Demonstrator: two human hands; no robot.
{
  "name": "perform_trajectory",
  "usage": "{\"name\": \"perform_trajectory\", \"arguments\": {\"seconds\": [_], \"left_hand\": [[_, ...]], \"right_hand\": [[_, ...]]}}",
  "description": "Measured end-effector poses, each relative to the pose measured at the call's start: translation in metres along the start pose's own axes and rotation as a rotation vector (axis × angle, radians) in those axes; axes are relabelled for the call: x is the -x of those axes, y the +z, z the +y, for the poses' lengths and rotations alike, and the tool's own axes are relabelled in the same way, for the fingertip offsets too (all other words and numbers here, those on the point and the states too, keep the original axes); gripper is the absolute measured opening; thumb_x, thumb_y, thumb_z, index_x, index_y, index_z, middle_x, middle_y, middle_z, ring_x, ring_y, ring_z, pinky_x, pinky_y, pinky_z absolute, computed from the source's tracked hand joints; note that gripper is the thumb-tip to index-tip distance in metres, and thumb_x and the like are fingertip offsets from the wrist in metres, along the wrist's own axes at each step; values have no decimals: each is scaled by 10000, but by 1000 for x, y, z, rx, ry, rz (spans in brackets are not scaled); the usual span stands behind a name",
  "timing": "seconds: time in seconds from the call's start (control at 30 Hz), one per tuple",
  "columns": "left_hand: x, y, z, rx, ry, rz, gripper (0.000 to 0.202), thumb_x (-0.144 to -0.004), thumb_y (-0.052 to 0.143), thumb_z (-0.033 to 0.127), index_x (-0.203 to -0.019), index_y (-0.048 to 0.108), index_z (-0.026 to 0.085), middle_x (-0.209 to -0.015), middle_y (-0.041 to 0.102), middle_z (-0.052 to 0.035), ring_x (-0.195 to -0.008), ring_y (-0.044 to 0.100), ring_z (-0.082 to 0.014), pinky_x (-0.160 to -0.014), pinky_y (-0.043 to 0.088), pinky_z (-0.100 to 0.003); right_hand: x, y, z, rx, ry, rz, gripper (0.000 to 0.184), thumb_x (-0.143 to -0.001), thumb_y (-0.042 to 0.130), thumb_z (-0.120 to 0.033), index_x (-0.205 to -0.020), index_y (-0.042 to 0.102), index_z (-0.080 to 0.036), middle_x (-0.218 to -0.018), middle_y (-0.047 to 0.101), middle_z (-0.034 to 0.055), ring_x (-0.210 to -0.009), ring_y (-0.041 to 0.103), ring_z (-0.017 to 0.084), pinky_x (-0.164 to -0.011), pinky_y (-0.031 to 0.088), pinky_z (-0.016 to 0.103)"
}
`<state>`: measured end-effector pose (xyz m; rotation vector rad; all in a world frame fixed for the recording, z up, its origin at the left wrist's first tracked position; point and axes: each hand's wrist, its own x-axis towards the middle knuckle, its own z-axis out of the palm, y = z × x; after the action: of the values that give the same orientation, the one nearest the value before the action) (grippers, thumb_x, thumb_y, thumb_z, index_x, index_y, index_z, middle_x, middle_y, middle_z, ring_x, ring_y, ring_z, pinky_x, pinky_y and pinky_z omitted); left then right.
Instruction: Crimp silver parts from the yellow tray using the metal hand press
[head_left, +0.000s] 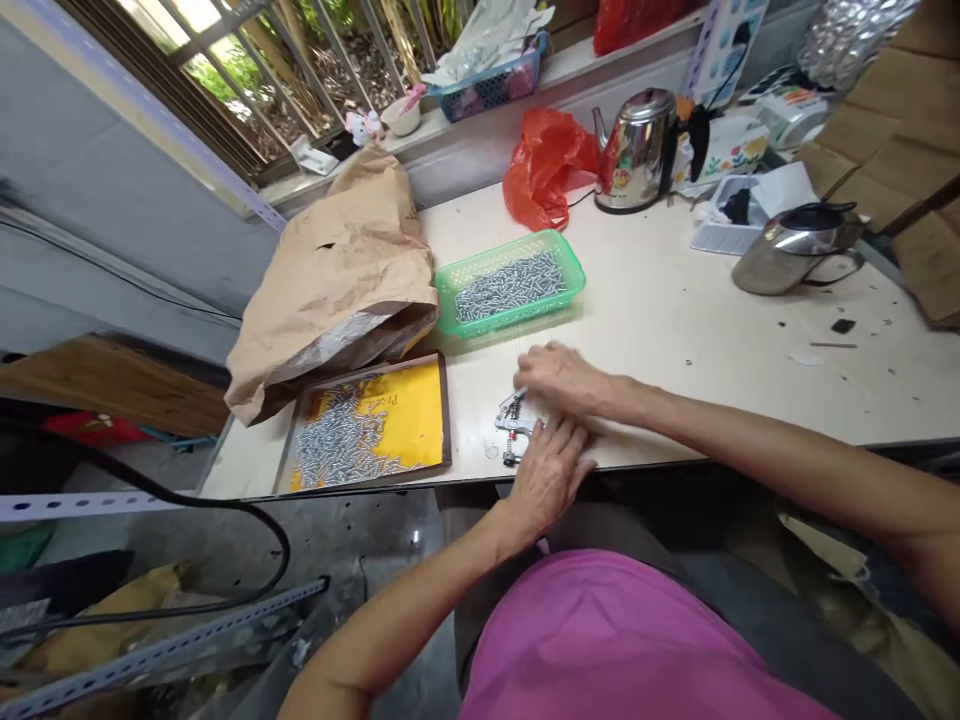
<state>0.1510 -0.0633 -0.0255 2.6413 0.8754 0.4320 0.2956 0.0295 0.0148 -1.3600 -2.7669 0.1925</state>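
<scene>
At the table's front edge is a small metal clamp-like device (514,425) with a spring and a bit of red on it. My right hand (564,380) is curled over its upper end, by the lever, and is slightly blurred by motion. Just below, my left hand (551,468) is bent beside the device, its fingers drawn together; what they hold, if anything, is hidden. To the left, a shallow tray (447,410) with a yellow bottom holds a pile of small silver screw-like pieces (341,440). Behind it, a green plastic basket (510,325) holds many similar metal pieces (510,285).
A large open brown paper bag (345,250) stands beside the basket and tray. Farther back are a red plastic bag (544,165) and a steel kettle (636,150). A steel pot (799,250), a white box (727,225) and cardboard (892,120) are at the right.
</scene>
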Motion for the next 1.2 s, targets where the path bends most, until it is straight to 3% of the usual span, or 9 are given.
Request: {"name": "perform_trajectory", "arguments": {"seconds": [0.1,0.2,0.33,0.5,0.7,0.8,1.0,1.13,1.2], "left_hand": [[25,-12,6,56,101,16,296,-947,473,263,-1191,573,130,-1139,653,-128,-1103,597,-231,-937,503,-361],[61,-35,-4,18,143,69,213,-930,488,189,-1099,614,153,-926,685,-67,-846,626,-160,-757,519,-269],[96,-84,-64,-248,-229,266,178,-928,488,174,-999,650,158,-832,666,-68,-798,585,-180,-731,485,-300],[104,-137,-164,-484,-701,314,263,-938,461,243,-991,698,139,-912,650,-115,-906,560,-244,-807,465,-356],[88,-154,-220,-574,-751,2,289,-909,465,231,-936,735,132,-954,651,-137,-970,537,-276,-823,440,-359],[85,-153,-230,-586,-690,-112,292,-897,455,223,-866,734,143,-929,652,-132,-959,542,-271,-816,438,-355],[77,-160,-229,-522,-610,-111,264,-863,450,193,-741,684,171,-891,635,-164,-984,532,-301,-800,439,-371],[54,-156,-189,-236,-682,148,174,-828,524,228,-752,668,168,-854,649,-109,-931,561,-245,-836,442,-341],[39,-142,-154,-18,-736,161,203,-822,554,306,-838,679,146,-809,652,-67,-760,579,-181,-718,466,-298]], "right_hand": [[-8,10,-36,-49,-348,-7,126,-868,590,-193,-788,687,-206,-917,612,69,-887,451,208,-671,252,332],[-15,31,-52,-49,-506,24,117,-823,627,-177,-709,647,-183,-865,596,72,-873,432,205,-680,254,334],[-23,53,-54,-76,-556,89,123,-855,582,-172,-736,613,-170,-796,593,64,-828,448,192,-691,273,324],[-38,20,-42,-165,-347,339,158,-918,471,-143,-848,612,-164,-815,615,49,-779,498,170,-713,333,299],[-60,-59,8,0,131,585,190,-907,540,-207,-1052,639,-136,-974,631,119,-906,559,247,-749,402,342],[-36,-61,15,-98,123,504,226,-918,544,-244,-1107,627,-153,-1027,628,107,-899,586,222,-736,432,317],[52,-7,-14,-290,92,127,212,-957,477,-269,-1071,629,-177,-998,619,81,-857,612,182,-714,444,279],[84,18,-27,-295,172,-22,214,-957,456,-228,-1103,605,-182,-1001,586,82,-826,599,183,-678,417,285],[89,24,-28,-283,202,-43,216,-963,416,-188,-1070,604,-172,-978,580,85,-819,581,182,-680,395,287]]}}
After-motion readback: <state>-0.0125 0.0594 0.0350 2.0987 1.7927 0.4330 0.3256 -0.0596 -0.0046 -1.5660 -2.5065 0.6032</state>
